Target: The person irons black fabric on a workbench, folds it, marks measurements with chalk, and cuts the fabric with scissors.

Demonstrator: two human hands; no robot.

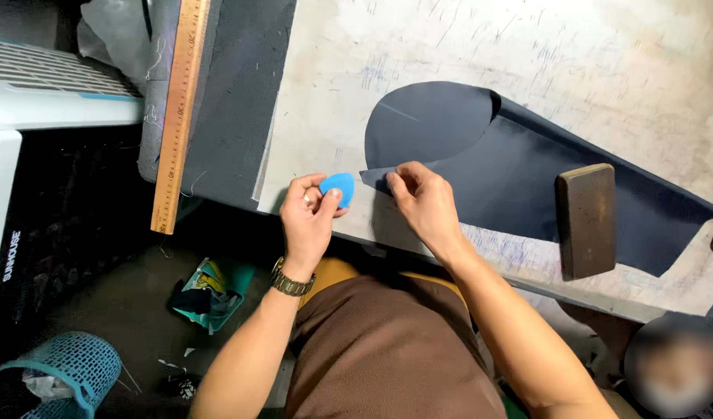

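Note:
My left hand holds a blue piece of tailor's chalk between thumb and fingers, just off the near edge of the worn white table. A wristwatch sits on that wrist. My right hand pinches the pointed near-left corner of a dark navy fabric piece that lies flat on the table, with a rounded flap folded over at its left end. The two hands are a few centimetres apart.
A dark wooden block rests on the fabric's right part. A long wooden ruler lies on dark cloth at the table's left edge. On the floor at left are a teal mesh basket, fabric scraps and a white appliance.

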